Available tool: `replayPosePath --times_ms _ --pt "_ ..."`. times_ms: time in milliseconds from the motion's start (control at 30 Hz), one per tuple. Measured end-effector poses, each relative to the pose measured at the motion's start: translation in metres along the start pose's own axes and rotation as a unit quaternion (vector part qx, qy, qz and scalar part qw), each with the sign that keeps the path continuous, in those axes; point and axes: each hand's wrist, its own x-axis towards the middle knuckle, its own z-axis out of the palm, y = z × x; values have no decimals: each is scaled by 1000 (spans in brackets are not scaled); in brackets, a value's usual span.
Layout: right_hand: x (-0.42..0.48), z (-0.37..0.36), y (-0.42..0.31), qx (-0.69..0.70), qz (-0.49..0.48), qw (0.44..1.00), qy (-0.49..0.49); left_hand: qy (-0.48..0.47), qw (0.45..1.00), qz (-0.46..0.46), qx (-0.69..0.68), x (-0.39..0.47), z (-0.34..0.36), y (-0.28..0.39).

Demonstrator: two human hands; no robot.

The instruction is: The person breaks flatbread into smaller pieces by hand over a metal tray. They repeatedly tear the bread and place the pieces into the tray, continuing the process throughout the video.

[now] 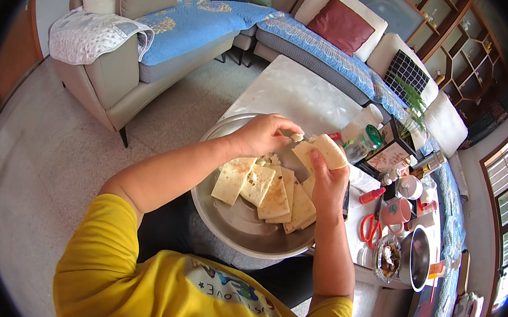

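Observation:
A wide stainless steel basin sits in front of me, partly over my lap and against the table. Several flat, pale slabs of bread with browned patches lie overlapping inside it, with small torn bits near the far side. My right hand grips a thick folded piece of the bread above the basin's right rim. Its left edge looks ragged. Beside that edge, my left hand pinches a small torn crumb between thumb and fingertips.
On the table at right stand a green-lidded jar, a pink mug, a red bottle, red-handled scissors, a foil-like dish and a metal bowl. A blue-covered sofa wraps around the far side.

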Motion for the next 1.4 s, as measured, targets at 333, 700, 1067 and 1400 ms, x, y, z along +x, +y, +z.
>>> replayPosePath --times_ms 333,700,1067,1400 --pt "2 -3 12 69 60 995 -26 26 996 41 69 -1 0 4" --pt "4 -2 20 -6 51 996 -68 -44 998 -32 -25 -8 1 21" --pt "-3 1 -6 -212 -147 966 -28 37 989 101 99 -7 9 41" --pt "-3 6 -15 -250 -361 898 -40 -6 930 -110 -351 -3 11 25"
